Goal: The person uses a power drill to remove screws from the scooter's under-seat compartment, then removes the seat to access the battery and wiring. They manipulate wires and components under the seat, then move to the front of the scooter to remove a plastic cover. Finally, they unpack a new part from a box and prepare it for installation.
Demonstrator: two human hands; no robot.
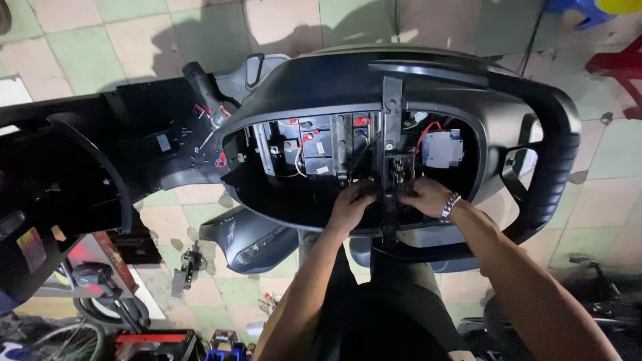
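Tiled flooring in pale green and cream is showing beneath a dark scooter body [414, 80] with its seat off, and the open compartment is serving as the landmark for everything else. Across the middle of that opening a black crossbar [392, 134] is running front to back, and at its near end sits a small latch bracket [399, 172].

Both hands are meeting at that bracket. The left hand [351, 207] is curling its fingers against the bracket's left side; the right hand [428, 197], wearing a metal wristband [449, 207], is pressing in from the right. Whether either is pinching a small part I cannot tell, since the fingertips are hidden.

Doing this well probably means steadying the bracket with one hand while the other is working, and keeping fingers off the wiring.

Deeper in the compartment, a battery with red leads [314, 150] and a grey control box [443, 148] are crowding the space. Left of the compartment, a detached black panel [73, 160] is lying, and a loose grey fairing piece [251, 241] is resting on the floor below.
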